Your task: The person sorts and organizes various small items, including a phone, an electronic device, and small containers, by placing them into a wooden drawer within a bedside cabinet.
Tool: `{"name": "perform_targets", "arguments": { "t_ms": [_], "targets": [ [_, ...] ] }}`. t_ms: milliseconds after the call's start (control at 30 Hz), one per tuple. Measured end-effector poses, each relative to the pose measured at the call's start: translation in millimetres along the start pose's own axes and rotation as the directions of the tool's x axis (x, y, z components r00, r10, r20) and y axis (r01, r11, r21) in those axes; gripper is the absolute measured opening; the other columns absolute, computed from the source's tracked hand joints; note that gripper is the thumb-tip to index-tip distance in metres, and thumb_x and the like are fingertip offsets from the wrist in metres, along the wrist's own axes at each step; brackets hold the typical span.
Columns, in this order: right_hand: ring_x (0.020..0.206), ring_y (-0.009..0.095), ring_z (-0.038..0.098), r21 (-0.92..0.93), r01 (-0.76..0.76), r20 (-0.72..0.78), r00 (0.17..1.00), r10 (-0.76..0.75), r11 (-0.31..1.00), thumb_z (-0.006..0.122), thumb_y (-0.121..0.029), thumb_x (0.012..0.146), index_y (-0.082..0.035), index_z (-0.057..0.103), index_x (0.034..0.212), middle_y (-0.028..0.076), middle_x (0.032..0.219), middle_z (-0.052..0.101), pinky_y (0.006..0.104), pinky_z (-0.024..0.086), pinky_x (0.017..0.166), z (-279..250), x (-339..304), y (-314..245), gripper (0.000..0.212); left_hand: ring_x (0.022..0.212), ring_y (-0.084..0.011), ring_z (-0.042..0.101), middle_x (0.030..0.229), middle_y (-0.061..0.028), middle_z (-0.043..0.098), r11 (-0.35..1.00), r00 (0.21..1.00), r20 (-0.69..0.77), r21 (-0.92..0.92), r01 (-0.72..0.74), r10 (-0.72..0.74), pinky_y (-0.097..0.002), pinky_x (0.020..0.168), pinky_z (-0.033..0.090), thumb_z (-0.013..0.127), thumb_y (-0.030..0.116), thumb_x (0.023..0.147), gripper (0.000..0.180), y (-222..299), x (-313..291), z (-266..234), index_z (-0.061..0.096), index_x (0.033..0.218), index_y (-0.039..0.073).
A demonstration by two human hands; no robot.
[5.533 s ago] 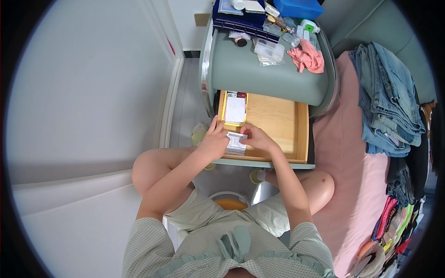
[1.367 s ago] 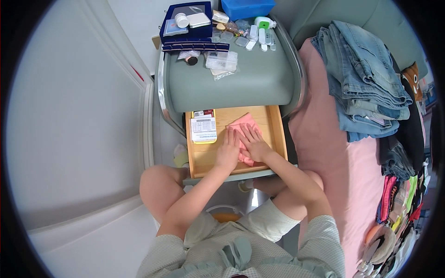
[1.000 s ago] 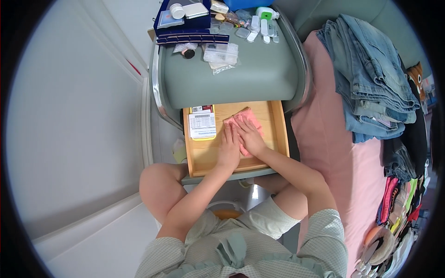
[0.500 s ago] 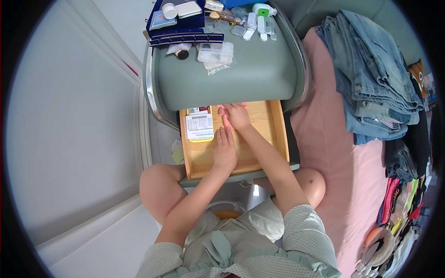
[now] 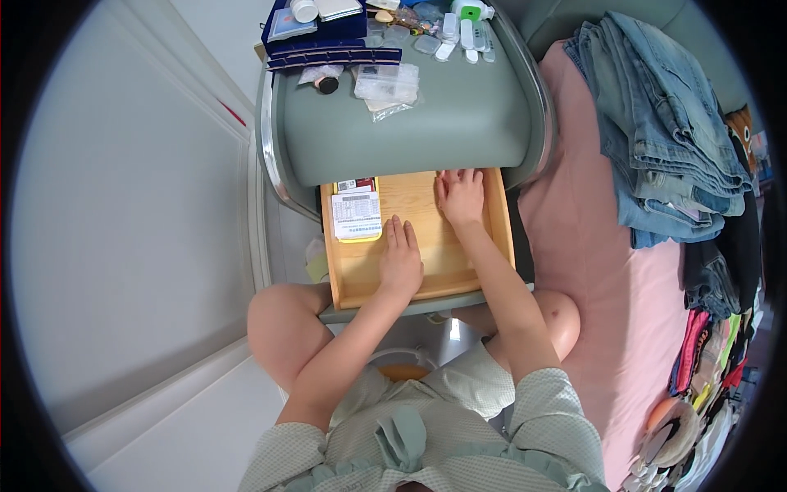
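Observation:
A pulled-out wooden drawer (image 5: 447, 258) lies in front of me, its back part hidden under the grey-green top. Inside, my left hand (image 5: 401, 261) rests with fingers stretched forward, beside a yellow-edged container (image 5: 361, 239) at the left wall. A white printed paper (image 5: 356, 211) lies on this container. At the back right corner, my right hand (image 5: 461, 198) has its fingers apart, fingertips reaching the edge of the grey-green top. No object shows in either hand. Whatever may be beneath the right fingertips is hidden.
On the grey-green padded top (image 5: 410, 143) sit a dark blue box (image 5: 316, 37), a clear plastic case (image 5: 387, 84), a small black-capped jar (image 5: 327, 85) and several small white containers. To the right, folded jeans (image 5: 656, 123) are stacked on a pink cover (image 5: 582, 271). A white wall panel (image 5: 139, 205) stands left.
My right hand has moved right across the drawer to its back right corner. The pink item that was under it is out of sight. My left hand has barely shifted.

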State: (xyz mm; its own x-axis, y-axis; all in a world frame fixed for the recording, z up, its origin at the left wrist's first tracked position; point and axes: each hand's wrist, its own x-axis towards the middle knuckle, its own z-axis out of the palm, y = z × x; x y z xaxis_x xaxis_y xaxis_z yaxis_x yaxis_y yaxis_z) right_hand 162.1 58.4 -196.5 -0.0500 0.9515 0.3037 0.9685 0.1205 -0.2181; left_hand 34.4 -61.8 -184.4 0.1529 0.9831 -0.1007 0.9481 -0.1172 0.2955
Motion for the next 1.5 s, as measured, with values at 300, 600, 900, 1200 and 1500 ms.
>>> {"name": "perform_targets", "arguments": {
  "t_ms": [300, 600, 900, 1200, 1500],
  "targets": [
    [0.098, 0.031, 0.051, 0.358, 0.519, 0.385, 0.675, -0.629, 0.776, 0.058, -0.019, 0.082, -0.014, 0.051, 0.121, 0.014, 0.109, 0.048, 0.0392, 0.049, 0.077, -38, -32, 17, 0.040, 0.132, -0.0388, 0.023, 0.140, -0.0294, 0.025, 1.000, 1.000, -0.008, 0.003, 0.012, -0.012, -0.0384, 0.109, 0.026, 0.059, 0.009, 0.072, 0.080, -7, 2, 4, 0.017, 0.135, -0.014],
    [0.098, 0.032, 0.046, 0.276, 0.330, 0.117, 0.921, -0.373, 0.903, 0.059, -0.015, 0.080, -0.009, 0.053, 0.116, 0.014, 0.110, 0.046, 0.0417, 0.049, 0.079, 11, -11, -18, 0.036, 0.130, -0.0416, 0.026, 0.141, -0.0283, 0.021, 0.945, 0.993, -0.056, -0.317, 0.083, -0.106, -0.0399, 0.105, 0.032, 0.050, -0.003, 0.074, 0.075, 1, 4, -12, 0.011, 0.138, -0.011],
    [0.107, 0.024, 0.047, 0.605, 0.434, 0.605, 0.294, -0.740, 0.668, 0.059, -0.019, 0.081, -0.014, 0.063, 0.103, 0.005, 0.107, 0.051, 0.0431, 0.046, 0.082, -68, -61, 1, 0.022, 0.124, -0.0382, 0.035, 0.134, -0.0228, 0.033, 0.980, 0.988, -0.141, -0.196, 0.029, -0.057, -0.0401, 0.101, 0.036, 0.053, 0.000, 0.075, 0.064, -2, 4, -23, 0.028, 0.133, -0.010],
    [0.091, 0.031, 0.053, 0.467, 0.239, 0.120, 0.937, -0.329, 0.852, 0.059, -0.014, 0.081, -0.012, 0.063, 0.106, 0.012, 0.099, 0.056, 0.0398, 0.045, 0.077, -10, -2, -10, 0.025, 0.126, -0.0366, 0.032, 0.134, -0.0245, 0.035, 0.996, 0.997, -0.068, -0.089, 0.018, -0.025, -0.0384, 0.103, 0.034, 0.048, -0.003, 0.074, 0.056, -7, 2, 0, 0.035, 0.127, -0.013],
    [0.064, 0.033, 0.058, 0.442, 0.208, -0.018, 0.975, -0.223, 0.873, 0.062, -0.011, 0.071, -0.006, 0.063, 0.074, 0.015, 0.068, 0.059, 0.0447, 0.047, 0.061, 39, 24, -46, 0.006, 0.123, -0.0361, 0.035, 0.135, -0.0261, 0.034, 0.995, 0.998, -0.053, 0.098, -0.008, 0.014, -0.0365, 0.101, 0.036, 0.050, 0.007, 0.077, 0.054, -2, 2, 0, 0.039, 0.126, -0.013]
  ]
}}
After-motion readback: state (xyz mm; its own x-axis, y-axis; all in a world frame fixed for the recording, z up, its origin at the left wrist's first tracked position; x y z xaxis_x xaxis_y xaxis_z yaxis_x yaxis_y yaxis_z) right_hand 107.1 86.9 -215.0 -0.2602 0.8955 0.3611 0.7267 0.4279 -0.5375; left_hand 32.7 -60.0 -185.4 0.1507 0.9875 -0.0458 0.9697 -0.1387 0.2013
